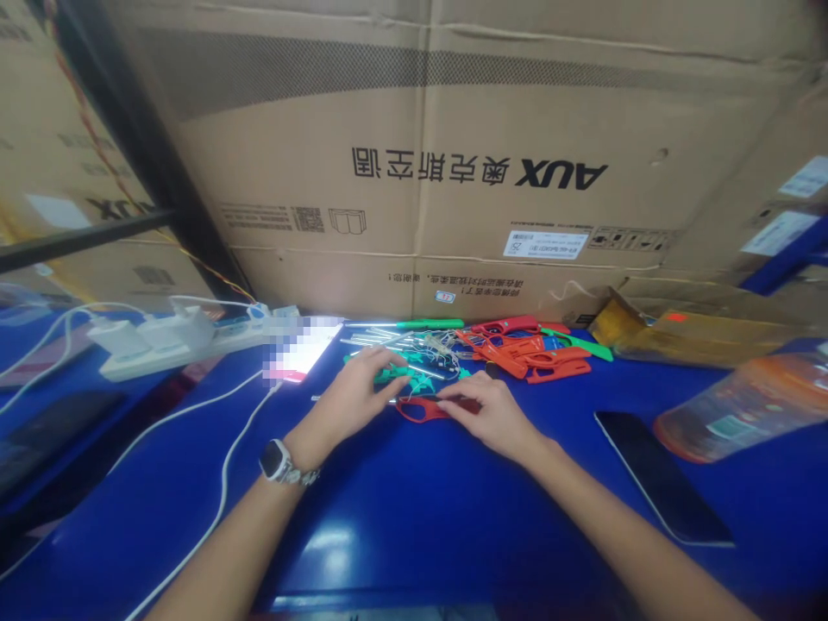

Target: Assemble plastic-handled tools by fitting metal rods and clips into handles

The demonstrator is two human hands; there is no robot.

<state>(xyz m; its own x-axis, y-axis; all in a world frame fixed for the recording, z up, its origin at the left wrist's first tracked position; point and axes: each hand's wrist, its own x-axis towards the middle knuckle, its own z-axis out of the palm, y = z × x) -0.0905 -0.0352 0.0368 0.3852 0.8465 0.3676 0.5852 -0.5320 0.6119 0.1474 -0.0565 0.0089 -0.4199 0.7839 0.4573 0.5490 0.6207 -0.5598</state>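
My right hand (488,410) pinches a red plastic handle-shaped piece (420,410) with a loop at its left end, low over the blue table. My left hand (362,388) reaches over the near side of a pile of small green plastic parts (388,376), thumb and fingers apart. What its fingertips touch is hard to make out. A thin metal rod (316,398) shows beside and beneath this hand. Behind both hands lie several silvery rods (372,337), thin wires (446,343) and a green-handled screwdriver (420,324). Orange-red plastic shells (517,352) are heaped beyond my right hand.
A lit phone (310,345) lies left, near a white power strip (187,341) with chargers and cables. On the right are a dark phone (660,474) and a clear orange-lidded jar (743,410). A large cardboard box (414,112) walls off the table's back.
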